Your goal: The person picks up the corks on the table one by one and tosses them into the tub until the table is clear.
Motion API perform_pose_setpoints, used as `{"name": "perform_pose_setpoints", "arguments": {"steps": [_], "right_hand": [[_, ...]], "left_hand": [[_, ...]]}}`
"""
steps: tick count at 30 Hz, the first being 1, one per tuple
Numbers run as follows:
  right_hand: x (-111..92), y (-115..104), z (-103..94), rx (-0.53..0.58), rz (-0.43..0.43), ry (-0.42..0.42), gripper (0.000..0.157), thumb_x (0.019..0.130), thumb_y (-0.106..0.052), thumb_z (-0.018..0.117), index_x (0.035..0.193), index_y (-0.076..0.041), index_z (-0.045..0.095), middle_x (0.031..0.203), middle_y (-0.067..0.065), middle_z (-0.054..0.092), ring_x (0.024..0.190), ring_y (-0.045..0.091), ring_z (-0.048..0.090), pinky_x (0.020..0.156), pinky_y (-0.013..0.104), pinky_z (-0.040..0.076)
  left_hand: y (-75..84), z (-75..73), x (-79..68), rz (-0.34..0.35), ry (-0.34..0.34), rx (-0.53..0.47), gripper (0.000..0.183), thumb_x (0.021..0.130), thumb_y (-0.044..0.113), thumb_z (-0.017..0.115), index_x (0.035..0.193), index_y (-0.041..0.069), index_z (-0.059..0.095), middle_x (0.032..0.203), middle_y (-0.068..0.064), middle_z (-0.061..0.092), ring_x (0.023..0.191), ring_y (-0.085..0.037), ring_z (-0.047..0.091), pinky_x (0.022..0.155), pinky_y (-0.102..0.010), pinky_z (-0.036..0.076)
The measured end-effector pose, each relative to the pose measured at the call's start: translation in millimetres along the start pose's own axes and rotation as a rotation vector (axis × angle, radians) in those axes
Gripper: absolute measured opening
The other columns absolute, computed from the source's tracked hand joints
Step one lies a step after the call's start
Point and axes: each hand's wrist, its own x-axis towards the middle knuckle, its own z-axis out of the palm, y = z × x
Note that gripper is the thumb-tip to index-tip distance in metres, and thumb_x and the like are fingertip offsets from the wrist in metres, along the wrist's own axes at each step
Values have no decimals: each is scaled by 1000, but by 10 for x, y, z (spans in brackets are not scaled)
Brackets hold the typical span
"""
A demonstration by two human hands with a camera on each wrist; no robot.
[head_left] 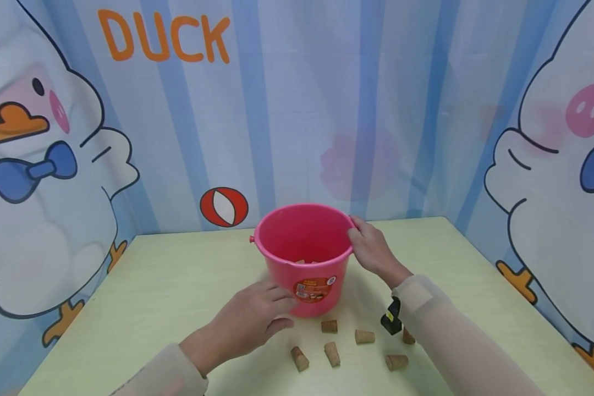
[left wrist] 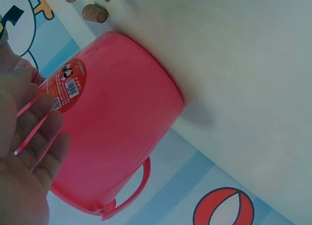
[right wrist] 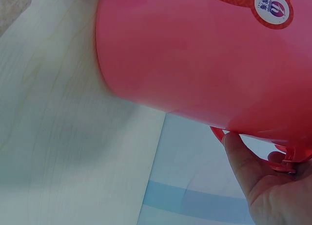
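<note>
The right hand [head_left: 373,248] grasps a round pink plastic bucket [head_left: 283,278]; the left hand [head_left: 252,316] — fingers loose, gripping nothing — is near tapered brown corks [head_left: 332,355].

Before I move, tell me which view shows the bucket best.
The head view: it shows nearly all of the bucket, mouth and inside included. The left wrist view shows its outer side, partly behind the left hand, and some handle. The right wrist view shows a cropped side, with the right hand gripping the handle.
</note>
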Motion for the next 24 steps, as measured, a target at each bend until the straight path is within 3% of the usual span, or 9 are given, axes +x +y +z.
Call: {"name": "perform_pose_setpoints", "arguments": {"steps": [11, 24], "right_hand": [[5, -6, 8, 7, 12, 4, 53, 107, -24, 34, 157, -5, 38, 128, 18, 64, 110, 35, 62, 94, 47, 56], [12, 8, -13, -11, -17, 14, 53, 106, -22, 32, 154, -2, 42, 123, 17, 66, 106, 33, 63, 92, 47, 54]], "left_hand": [[30, 58, -12, 20, -115, -46, 47, 86, 32, 83, 130, 23, 73, 129, 10, 70, 119, -11, 63, 101, -29, 52], [66, 171, 43, -15, -303, -121, 38, 85, 28, 83, 122, 23, 77, 116, 15, 72, 114, -7, 63, 100, -28, 52]]}}
